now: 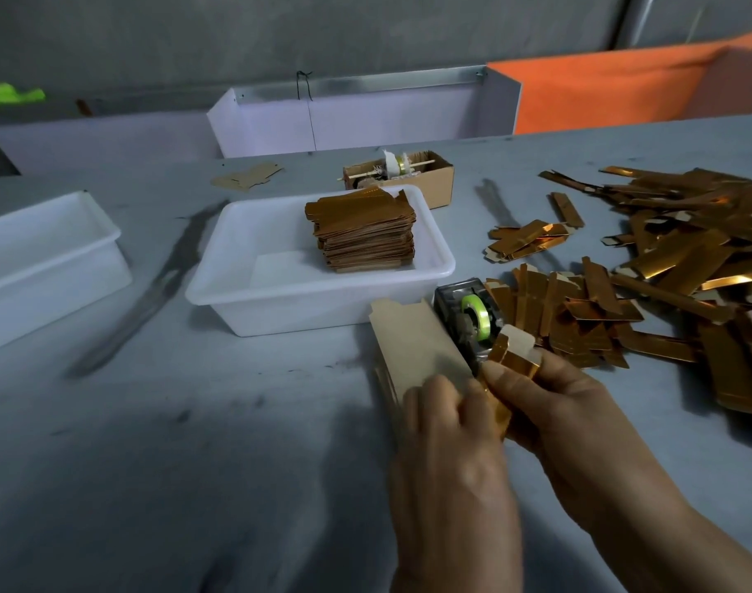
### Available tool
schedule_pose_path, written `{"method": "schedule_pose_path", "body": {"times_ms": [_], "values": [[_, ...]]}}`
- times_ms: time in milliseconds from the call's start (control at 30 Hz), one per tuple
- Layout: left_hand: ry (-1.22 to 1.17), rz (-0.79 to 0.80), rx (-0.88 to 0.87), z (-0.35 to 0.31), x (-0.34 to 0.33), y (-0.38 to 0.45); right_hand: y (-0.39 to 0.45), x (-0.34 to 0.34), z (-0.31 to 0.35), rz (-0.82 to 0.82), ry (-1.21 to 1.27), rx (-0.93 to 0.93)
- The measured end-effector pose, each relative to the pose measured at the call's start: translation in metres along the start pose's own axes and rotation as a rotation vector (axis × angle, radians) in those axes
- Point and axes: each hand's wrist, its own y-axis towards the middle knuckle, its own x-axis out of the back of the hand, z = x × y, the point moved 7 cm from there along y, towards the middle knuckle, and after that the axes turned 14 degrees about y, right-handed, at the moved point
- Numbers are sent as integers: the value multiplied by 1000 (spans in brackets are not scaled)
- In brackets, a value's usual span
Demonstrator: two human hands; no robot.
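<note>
**Working through the blanks: one in hand, a heap left**

Judging by how things lie, I am partway through. A tall stack (365, 233) of flattened gold blanks sits squared up in the far right corner of the tub (297, 316), and I take those as done. A loose heap (686, 258) sprawls across the right side of the bench (173, 455) up to its right edge, and I read that as what is left. It looks like more than the stack holds.

The blank (412, 344) in work is near the middle of the bench, just in front of the tub's near right corner and against the dispenser (472, 314). My left grip (446, 425) is closed over its near end, fingers curled onto the plain face. My right grip (566, 413) pinches the folded end by the dispenser's front, thumb on top. I judge the step to be fixing that fold with tape, but I cannot make out any strip on it.

The blank is thin die-cut card, dull beige on the side turned up and mirror gold on the other. It has a notched tab at the far end, and the flaps by my right grip stand up, showing gold. It lies slanted, far end toward the tub. It looks light and easy to crease.
</note>
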Motion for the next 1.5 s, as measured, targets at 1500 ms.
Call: {"method": "schedule_pose_path", "body": {"times_ms": [1500], "values": [[-1250,241,674,47,-56,19,55,43,9,-113,-516,13]]}}
